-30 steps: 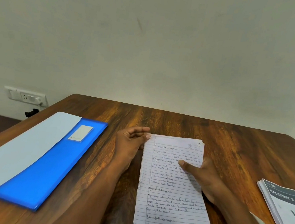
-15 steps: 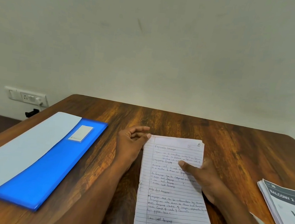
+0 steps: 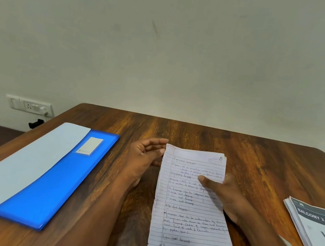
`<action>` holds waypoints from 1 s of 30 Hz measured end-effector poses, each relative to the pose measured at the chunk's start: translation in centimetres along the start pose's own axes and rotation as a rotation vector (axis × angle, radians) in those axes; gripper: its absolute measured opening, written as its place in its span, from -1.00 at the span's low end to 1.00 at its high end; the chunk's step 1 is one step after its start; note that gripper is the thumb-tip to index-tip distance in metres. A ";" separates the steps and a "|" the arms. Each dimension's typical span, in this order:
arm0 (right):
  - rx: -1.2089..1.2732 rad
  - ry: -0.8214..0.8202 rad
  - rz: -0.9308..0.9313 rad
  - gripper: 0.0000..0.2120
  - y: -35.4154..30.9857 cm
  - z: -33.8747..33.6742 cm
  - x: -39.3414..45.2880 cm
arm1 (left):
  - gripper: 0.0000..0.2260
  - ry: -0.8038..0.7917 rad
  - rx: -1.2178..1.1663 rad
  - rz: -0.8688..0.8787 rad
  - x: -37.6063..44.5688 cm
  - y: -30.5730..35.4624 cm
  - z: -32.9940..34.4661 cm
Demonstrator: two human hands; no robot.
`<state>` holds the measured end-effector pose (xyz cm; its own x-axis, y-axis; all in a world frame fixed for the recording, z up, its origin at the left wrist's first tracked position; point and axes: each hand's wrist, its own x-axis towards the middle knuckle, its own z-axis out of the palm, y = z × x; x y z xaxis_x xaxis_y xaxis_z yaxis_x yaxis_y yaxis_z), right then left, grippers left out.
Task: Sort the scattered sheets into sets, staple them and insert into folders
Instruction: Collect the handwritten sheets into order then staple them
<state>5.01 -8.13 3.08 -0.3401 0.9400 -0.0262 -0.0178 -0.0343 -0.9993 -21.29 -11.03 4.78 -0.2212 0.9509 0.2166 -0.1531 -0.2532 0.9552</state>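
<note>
1. Two hands on one set of handwritten ruled sheets [image 3: 189,213], which lies flat on the wooden surface [image 3: 254,163] and runs off the near edge of view.
2. Right hand [image 3: 228,199]: grip clamped on the sheets' right edge, thumb [image 3: 206,181] pressed on top of the page; fingers go under the paper and are hidden.
3. Left hand [image 3: 143,159]: grip apart, fingers loosely extended, fingertips touching the sheets' top-left corner, which is slightly lifted.
4. Blue folder [image 3: 49,186]: well to the left of the left-hand grip, lying on the surface; pale sheet [image 3: 23,165] over its left part, small white label [image 3: 90,146] near its far end.
5. Printed stack [image 3: 315,231] headed "BALCONY 2": to the right of the right-hand grip, apart from it, partly out of view.
6. Wall socket [image 3: 30,105]: beyond the folder, on the wall.
</note>
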 end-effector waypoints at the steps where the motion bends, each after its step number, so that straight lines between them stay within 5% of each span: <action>1: -0.003 0.004 0.001 -0.70 0.0 0.0 0.0 | -0.73 -0.008 0.013 0.005 0.0 0.0 0.1; 16: -0.027 0.014 0.012 -0.69 0.0 0.1 0.0 | -0.55 0.009 0.202 0.210 -0.5 -0.3 1.6; 24: -0.036 0.020 0.007 -0.69 -0.1 0.2 0.0 | -0.83 -0.004 0.335 0.348 -0.2 -0.9 2.0; 30: -0.038 0.025 -0.001 -0.64 0.0 0.3 0.1 | -0.67 -0.070 0.316 0.366 -0.5 -1.2 2.4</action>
<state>4.73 -8.11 3.08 -0.3166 0.9482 -0.0256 0.0174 -0.0212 -0.9996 -18.66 -10.79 3.96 -0.1393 0.8218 0.5525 0.2248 -0.5171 0.8259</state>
